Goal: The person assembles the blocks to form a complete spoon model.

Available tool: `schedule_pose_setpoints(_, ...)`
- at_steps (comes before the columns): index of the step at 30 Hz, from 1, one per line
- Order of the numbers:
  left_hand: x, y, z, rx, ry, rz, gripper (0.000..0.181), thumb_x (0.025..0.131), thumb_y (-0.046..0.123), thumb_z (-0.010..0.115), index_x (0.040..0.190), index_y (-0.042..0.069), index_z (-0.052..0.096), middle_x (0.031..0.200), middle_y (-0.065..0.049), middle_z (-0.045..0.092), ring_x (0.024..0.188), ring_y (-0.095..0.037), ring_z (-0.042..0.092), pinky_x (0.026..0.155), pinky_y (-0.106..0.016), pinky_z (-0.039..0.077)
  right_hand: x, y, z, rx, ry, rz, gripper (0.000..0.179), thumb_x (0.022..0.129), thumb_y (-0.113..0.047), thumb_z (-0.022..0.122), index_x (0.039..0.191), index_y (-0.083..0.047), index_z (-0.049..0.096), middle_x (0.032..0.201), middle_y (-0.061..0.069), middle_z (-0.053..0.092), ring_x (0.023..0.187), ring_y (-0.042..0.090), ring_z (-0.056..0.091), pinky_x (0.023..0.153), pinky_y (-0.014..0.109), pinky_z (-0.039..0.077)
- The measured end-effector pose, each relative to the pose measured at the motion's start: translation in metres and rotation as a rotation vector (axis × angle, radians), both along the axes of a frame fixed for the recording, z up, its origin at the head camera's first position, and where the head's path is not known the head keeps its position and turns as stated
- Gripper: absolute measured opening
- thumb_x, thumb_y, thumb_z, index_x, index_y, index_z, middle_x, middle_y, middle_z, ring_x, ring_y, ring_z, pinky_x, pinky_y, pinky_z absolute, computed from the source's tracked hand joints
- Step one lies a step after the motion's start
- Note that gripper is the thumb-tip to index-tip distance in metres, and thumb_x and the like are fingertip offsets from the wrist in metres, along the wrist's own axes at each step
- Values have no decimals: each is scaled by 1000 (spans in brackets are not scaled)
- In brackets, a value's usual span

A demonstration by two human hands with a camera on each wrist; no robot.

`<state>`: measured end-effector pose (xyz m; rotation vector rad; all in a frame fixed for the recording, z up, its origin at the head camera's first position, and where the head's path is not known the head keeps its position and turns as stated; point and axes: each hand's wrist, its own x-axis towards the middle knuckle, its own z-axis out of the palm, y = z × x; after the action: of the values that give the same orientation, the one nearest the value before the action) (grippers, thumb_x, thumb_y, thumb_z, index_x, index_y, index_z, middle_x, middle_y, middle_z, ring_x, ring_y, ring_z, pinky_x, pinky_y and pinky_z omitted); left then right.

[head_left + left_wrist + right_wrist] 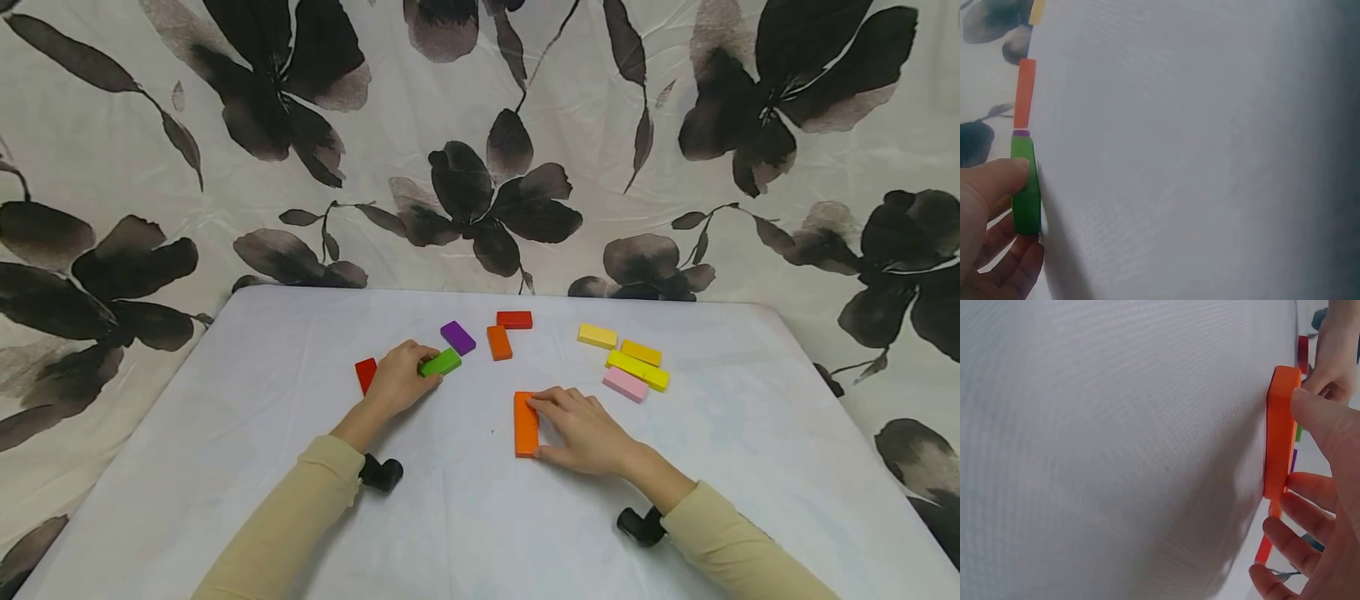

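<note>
In the head view my left hand (pixel 397 379) pinches a green block (pixel 442 362) at the left middle of the table. The left wrist view shows the thumb on one face of that green block (pixel 1025 194) and fingers behind it. My right hand (pixel 587 435) holds a larger orange block (pixel 524 429) by its two ends, thumb at the near end, index finger at the far end. This orange block (pixel 1282 434) appears to lie on the table. A purple block (pixel 457 337) lies just beyond the green one, and a red block (pixel 365 375) is partly hidden by the left hand.
Farther back lie a smaller orange block (pixel 499 342) and another red block (pixel 514 320). To the right are several yellow blocks (pixel 597 336) and a pink block (pixel 626 384). A white cloth (pixel 450 533) covers the table; a floral curtain (pixel 600 150) hangs behind it.
</note>
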<state>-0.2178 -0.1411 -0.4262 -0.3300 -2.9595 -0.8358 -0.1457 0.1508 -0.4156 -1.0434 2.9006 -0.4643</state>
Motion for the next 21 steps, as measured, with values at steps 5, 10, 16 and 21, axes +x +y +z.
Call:
schedule_pose_setpoints(5, 2, 1, 3, 1, 10, -9, 38, 78, 17, 72, 114, 6, 65, 99, -10, 61, 87, -21, 58, 76, -36, 51, -1, 0, -1, 2, -5, -1, 63, 80, -37, 69, 132, -8, 49, 128, 6, 49, 111, 23, 48, 84, 37, 41)
schedule_pose_setpoints(10, 4, 6, 9, 13, 27, -37, 37, 77, 16, 73, 113, 6, 66, 96, -8, 61, 86, -20, 58, 76, -34, 51, -1, 0, -1, -2, -8, -2, 63, 80, -37, 69, 132, -8, 49, 128, 6, 49, 111, 23, 48, 84, 37, 42)
schedule_pose_setpoints(16, 7, 20, 16, 47, 33, -87, 39, 77, 14, 73, 114, 5, 65, 97, -9, 61, 87, -21, 58, 78, -33, 52, -1, 0, 0, -5, -17, -4, 63, 80, -36, 69, 132, -8, 49, 127, 5, 49, 111, 23, 48, 83, 36, 42)
schedule_pose_setpoints(21, 6, 34, 16, 42, 29, -115, 38, 77, 15, 73, 113, 6, 65, 100, -7, 62, 89, -20, 57, 80, -32, 51, -1, 0, 0, -8, -29, -8, 62, 80, -36, 69, 132, -8, 50, 127, 5, 49, 111, 23, 48, 85, 37, 42)
